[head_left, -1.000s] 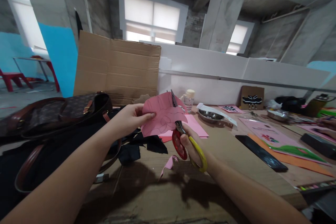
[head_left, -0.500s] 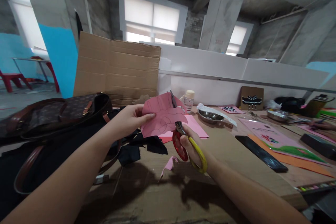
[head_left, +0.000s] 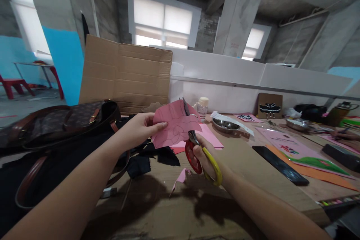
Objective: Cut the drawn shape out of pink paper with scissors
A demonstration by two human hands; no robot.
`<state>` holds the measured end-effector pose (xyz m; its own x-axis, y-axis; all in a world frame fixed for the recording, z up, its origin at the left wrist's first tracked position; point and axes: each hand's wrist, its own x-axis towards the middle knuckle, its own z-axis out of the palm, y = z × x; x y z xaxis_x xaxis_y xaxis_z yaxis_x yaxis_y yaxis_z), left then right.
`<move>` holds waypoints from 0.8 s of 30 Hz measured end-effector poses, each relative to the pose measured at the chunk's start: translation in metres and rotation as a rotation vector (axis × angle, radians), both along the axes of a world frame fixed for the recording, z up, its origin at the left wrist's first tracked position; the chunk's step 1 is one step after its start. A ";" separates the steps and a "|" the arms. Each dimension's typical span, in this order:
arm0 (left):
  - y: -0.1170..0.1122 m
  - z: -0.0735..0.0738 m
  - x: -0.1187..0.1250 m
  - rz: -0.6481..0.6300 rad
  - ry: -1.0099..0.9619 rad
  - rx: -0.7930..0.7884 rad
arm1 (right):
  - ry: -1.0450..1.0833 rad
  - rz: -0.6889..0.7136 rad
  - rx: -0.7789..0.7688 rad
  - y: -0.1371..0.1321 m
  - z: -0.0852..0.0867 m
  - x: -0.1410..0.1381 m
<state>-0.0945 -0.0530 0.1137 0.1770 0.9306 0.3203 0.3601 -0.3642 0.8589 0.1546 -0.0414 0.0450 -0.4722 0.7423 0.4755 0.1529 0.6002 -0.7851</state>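
Between the thumb and fingers of my left hand (head_left: 147, 125) is a piece of pink paper (head_left: 173, 122) with drawn outlines on it, raised above the table. My right hand (head_left: 204, 153) is closed around a pair of scissors (head_left: 211, 163) with one red and one yellow handle loop. The blades pass around the paper's right part, their tips showing above its upper edge. Below the hands, a curled pink scrap (head_left: 181, 178) lies on the cardboard (head_left: 157, 210). More pink sheets (head_left: 210, 137) lie behind the paper.
At the left is a brown handbag (head_left: 70, 120) on dark cloth, with black scraps (head_left: 167, 156) beside it. A metal bowl (head_left: 226, 124) and a capped bottle (head_left: 203, 107) stand behind. Rightward lie a black phone (head_left: 279, 165) and a pink booklet (head_left: 292, 146); another person's hand (head_left: 345, 134) is farther right.
Almost nothing differs. The pink paper and scissors have shifted very slightly, with both hands keeping their hold.
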 end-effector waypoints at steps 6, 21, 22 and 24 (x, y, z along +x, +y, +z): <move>0.001 0.000 -0.001 -0.009 -0.005 -0.002 | 0.020 -0.044 0.011 0.000 0.000 -0.002; 0.000 0.000 0.000 -0.023 -0.016 -0.005 | 0.104 0.088 -0.181 -0.002 -0.005 -0.003; 0.000 0.000 0.000 -0.023 -0.018 -0.004 | 0.110 0.091 -0.180 -0.002 -0.005 -0.004; 0.001 0.000 0.000 -0.024 -0.022 -0.003 | 0.113 0.084 -0.169 0.000 -0.006 -0.003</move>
<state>-0.0947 -0.0522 0.1138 0.1922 0.9270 0.3220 0.3322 -0.3702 0.8675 0.1511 -0.0418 0.0394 -0.4864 0.7763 0.4010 0.0132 0.4654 -0.8850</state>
